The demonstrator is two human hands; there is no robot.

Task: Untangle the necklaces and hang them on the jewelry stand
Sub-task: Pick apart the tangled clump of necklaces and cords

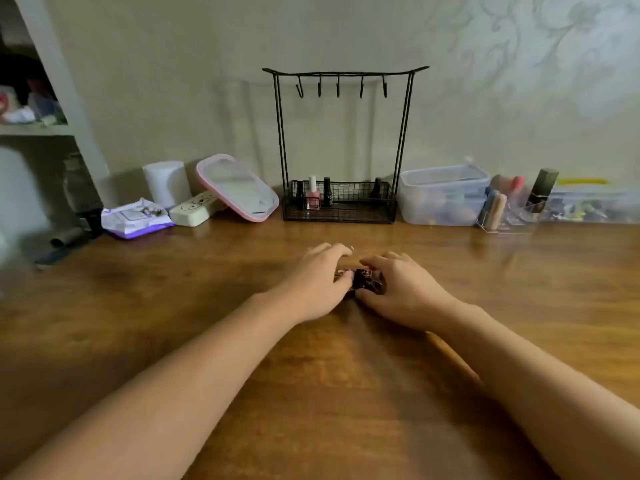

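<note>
Head view shows a small dark clump of tangled necklaces (369,280) lying on the brown wooden table (173,306), right between the two hands. The clump looks nearly black and knotted, with a few thin shiny bits; it is too blurry to count the chains.

The left hand (320,282) lies with its fingers bent, and its fingertips (344,279) touch the left edge of the clump. The right hand (403,289) curls over the clump from the other side, with the thumb low by the table. Both seem to pinch the tangle, but the blur makes it hard to be sure.

Straight past the hands, by the wall, stands a tall black wire jewelry stand (343,147). It has thin straight legs, a curved top bar with five little hooks, all bare, and a mesh basket at the bottom. A pink nail polish bottle (312,194) and some dark bottles sit in the basket.

Far to the left of the hands is a pink-rimmed mirror (237,188) that leans back, a white rounded pot (167,181) and a soft purple and white wipes pack (135,218). Far to the right is a clear plastic box with a lid (445,194).

The table is smooth and a bit shiny.
</note>
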